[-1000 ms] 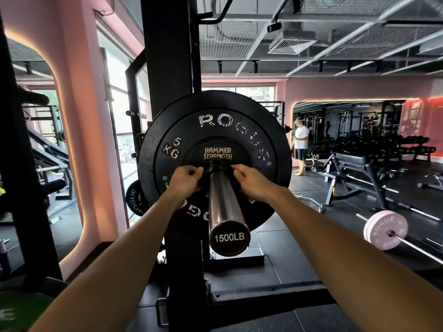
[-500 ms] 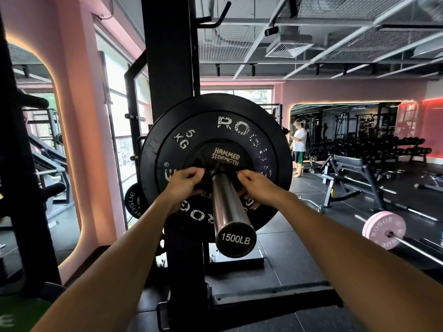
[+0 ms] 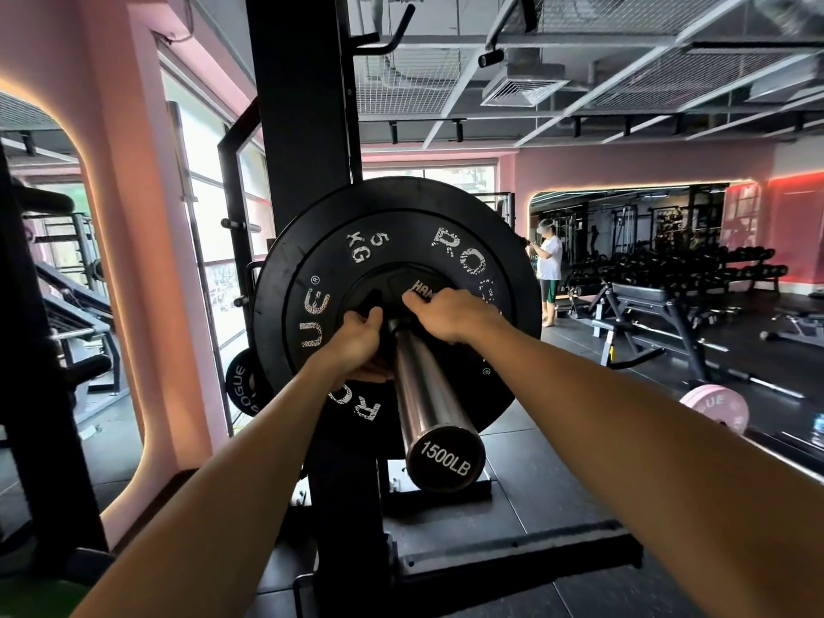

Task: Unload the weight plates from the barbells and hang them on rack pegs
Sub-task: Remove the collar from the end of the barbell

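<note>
Both hands work at the hub of the stack, one on each side of the sleeve (image 3: 428, 394), because that is the only place the innermost small plate (image 3: 392, 289) offers an edge to pull on. The left hand (image 3: 356, 345) has its grip curled round the lower left rim of that small plate, thumb up on the face and fingers tucked behind, so far as the view shows. The right hand (image 3: 450, 312) has its grip hooked over the upper right rim, knuckles toward the camera, covering most of the plate's lettering. Holding opposite edges looks meant to keep the plate square to the sleeve so it slides rather than jams. The small plate sits flat against the 5 kg plate (image 3: 356, 260), which in turn lies against a larger black plate (image 3: 512, 269) behind it; all three are still on the bar, at the far end of the sleeve, close to the rack upright (image 3: 303, 127). The sleeve runs bare and shiny toward the camera to its end cap (image 3: 446, 457), so the way off looks unobstructed. A peg (image 3: 241, 225) juts from the frame to the left, and lower down another plate (image 3: 243, 388) already hangs, the likely sort of place for these. Far right, a pink plate (image 3: 715, 405) sits on another bar on the floor, and a person (image 3: 549, 265) stands beyond by the dumbbell racks.
</note>
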`<state>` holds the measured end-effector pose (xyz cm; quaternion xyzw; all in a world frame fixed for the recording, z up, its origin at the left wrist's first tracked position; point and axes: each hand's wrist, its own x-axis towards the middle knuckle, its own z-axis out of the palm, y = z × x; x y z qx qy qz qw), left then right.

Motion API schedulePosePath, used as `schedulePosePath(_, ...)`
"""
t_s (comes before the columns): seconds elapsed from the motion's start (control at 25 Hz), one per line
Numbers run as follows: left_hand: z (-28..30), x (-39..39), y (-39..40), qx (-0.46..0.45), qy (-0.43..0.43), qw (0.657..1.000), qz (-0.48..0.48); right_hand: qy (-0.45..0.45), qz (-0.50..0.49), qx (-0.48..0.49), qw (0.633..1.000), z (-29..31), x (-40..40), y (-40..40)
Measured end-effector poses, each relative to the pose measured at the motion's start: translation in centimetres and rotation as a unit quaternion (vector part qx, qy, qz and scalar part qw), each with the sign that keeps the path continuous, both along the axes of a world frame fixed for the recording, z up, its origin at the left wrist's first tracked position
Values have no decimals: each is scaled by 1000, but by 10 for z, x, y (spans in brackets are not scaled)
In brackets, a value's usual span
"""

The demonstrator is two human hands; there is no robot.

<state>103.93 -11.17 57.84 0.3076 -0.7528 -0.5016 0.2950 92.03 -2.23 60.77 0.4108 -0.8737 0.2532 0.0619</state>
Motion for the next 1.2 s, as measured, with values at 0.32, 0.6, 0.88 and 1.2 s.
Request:
schedulePosePath(0.32, 3, -15, 15, 130, 63, 989, -10, -81, -12, 0, 997, 5, -5, -19)
schedulePosePath(0.6, 7, -15, 31, 162, 102, 981, -15, -24, 40, -16, 999, 1, -11, -20)
schedulePosePath(0.88, 4, -23, 23, 169, 122, 978, 4, -81, 52, -129, 987, -11, -22, -15)
schedulePosePath(1.2, -9, -16, 16, 220, 133, 966, -16, -256, 71, -168, 949, -29, -23, 6)
